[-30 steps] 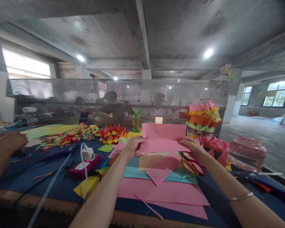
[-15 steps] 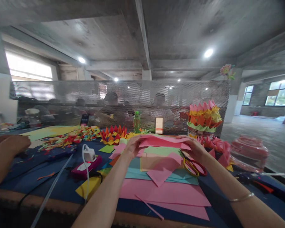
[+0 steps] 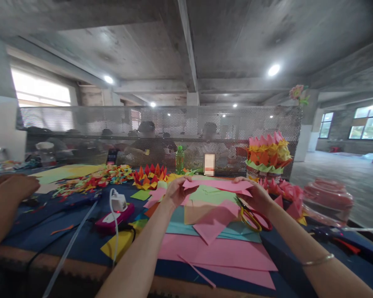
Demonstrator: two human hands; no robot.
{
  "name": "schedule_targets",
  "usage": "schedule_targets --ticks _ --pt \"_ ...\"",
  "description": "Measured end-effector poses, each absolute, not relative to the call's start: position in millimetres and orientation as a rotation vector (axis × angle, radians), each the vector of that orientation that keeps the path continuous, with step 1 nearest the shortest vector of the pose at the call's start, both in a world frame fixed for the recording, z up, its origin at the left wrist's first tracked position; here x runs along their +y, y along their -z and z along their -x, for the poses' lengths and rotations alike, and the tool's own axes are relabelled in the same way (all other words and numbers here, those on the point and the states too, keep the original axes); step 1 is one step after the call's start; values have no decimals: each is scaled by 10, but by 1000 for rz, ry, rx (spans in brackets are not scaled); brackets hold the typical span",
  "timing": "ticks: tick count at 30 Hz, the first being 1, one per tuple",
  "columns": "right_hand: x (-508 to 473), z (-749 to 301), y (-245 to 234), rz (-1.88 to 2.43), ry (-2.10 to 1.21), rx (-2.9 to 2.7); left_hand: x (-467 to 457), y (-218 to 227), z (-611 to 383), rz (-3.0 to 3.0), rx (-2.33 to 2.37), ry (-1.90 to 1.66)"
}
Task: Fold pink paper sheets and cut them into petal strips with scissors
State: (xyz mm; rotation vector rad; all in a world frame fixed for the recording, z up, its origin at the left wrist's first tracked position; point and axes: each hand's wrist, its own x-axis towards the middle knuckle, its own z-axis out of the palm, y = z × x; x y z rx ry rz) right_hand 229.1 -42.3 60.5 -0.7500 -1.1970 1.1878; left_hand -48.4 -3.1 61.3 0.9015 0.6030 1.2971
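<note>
Tipped pink sheet [image 3: 219,184], just below frame centre, from face-on to nearly edge-on. Pinching left end in left hand [image 3: 176,193], right end in right hand [image 3: 257,196], fingers closed. Still mid-handling.

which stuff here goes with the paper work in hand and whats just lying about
With the work:
- pink sheet, held between the left hand and right hand
- flat pink papers on the near side, probably
- scissors by the right hand, probably

Seemingly just lying about:
- green bottle
- purple power strip with white charger
- pinkish clear jar
</note>
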Motion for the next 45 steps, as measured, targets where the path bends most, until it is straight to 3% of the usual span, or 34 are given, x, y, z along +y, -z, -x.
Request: schedule_targets --ticks 9,20,31,39,45 --pt "-438 -2317 -673 664 -1286 -1116 9 -598 529 -627 527 -1300" --pt "-390 -2154 -483 722 -1120 -1186 32 -514 459 -495 482 -1217" --pt "-495 -1759 -370 708 -963 -1322 -254 -602 149 -633 626 -950" --pt "-452 -1760 -409 713 -949 -1099 -276 -598 133 -734 515 -938" --pt "-388 -1823 -411 705 -996 -959 -308 -474 75 -1133 496 -988"
